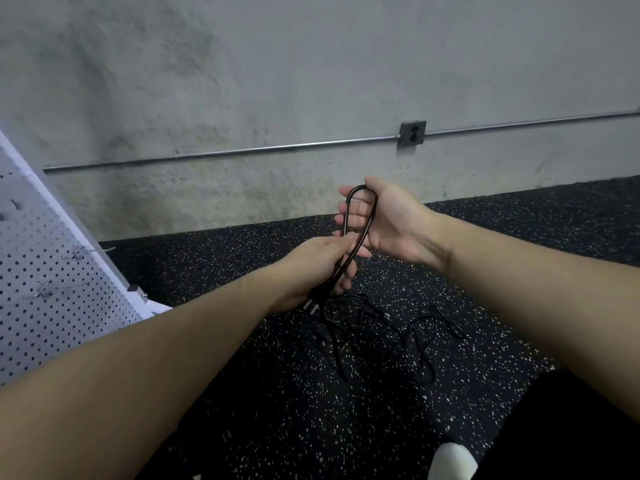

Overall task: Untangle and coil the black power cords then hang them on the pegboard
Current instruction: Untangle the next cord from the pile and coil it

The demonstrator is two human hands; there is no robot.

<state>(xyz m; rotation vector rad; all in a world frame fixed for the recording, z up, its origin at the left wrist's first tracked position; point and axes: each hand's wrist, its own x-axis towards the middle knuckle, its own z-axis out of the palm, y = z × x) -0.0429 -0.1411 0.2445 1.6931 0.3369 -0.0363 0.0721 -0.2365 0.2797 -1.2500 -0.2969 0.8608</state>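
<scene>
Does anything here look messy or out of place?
Yes: a tangle of black cords lies in crossed loops on the speckled floor instead of hanging on the pegboard, whose hooks are bare. The left hand and right hand hold one loop.

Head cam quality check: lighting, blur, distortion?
Head view: dim, flat light, no glare; wide-angle bend in the grey metal wall conduit; black power cords nearly vanish into the black speckled rubber floor; both forearms look stretched near the frame edges.
</scene>
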